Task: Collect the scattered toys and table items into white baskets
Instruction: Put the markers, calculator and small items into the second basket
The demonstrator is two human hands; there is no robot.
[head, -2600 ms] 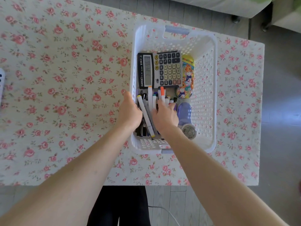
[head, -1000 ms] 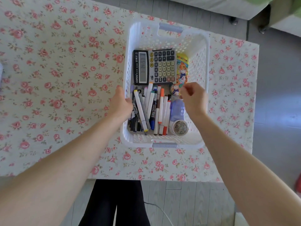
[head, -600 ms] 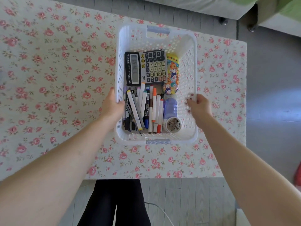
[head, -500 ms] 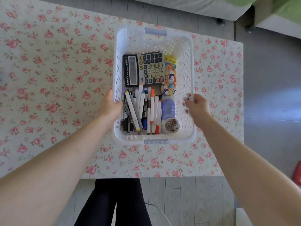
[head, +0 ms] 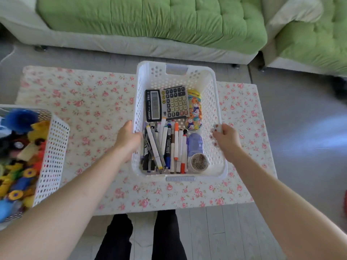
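Right of the toy-filled basket, the white basket is gripped by both hands, left hand and right hand each curled over a long side rim, a sensible hold, since the stiff, light-looking plastic carries loose markers that would likely slide if tipped.

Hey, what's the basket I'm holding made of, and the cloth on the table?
Basket: seemingly moulded white plastic, slightly glossy, its walls punched with regular holes. Tablecloth: probably printed fabric or vinyl, matt, with pink roses; the picture can't settle which.
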